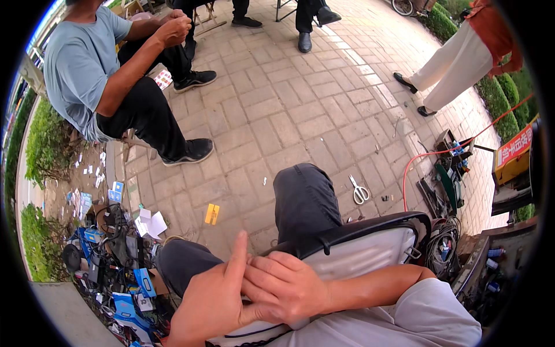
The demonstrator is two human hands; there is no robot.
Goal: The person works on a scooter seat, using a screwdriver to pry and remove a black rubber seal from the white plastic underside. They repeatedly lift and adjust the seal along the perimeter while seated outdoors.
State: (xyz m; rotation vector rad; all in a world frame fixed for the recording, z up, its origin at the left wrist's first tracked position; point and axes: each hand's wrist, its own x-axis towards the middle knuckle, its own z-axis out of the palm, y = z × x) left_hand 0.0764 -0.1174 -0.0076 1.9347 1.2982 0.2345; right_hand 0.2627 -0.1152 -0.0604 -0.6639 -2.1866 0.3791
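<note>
Over my lap, my left hand (209,302) and my right hand (284,287) are pressed together. The left index finger stretches up and its tip is slightly blurred; the left thumb reaches under the right hand, and the other left fingers are hidden. My right fingers curl against the left palm. Whether anything small lies between the hands cannot be made out. Just beyond my right forearm is a black-rimmed piece with a pale, plastic-looking surface (365,253), lying across my lap. My knee in dark trousers (304,199) rises beyond it.
White-handled scissors (359,191) and a yellow card (211,214) lie on the brick paving. Blue boxes (128,309) and tangled cables are heaped at left. A red cable (406,173) runs to a tool box (448,144) at right. A person (87,63) sits at far left; another stands far right.
</note>
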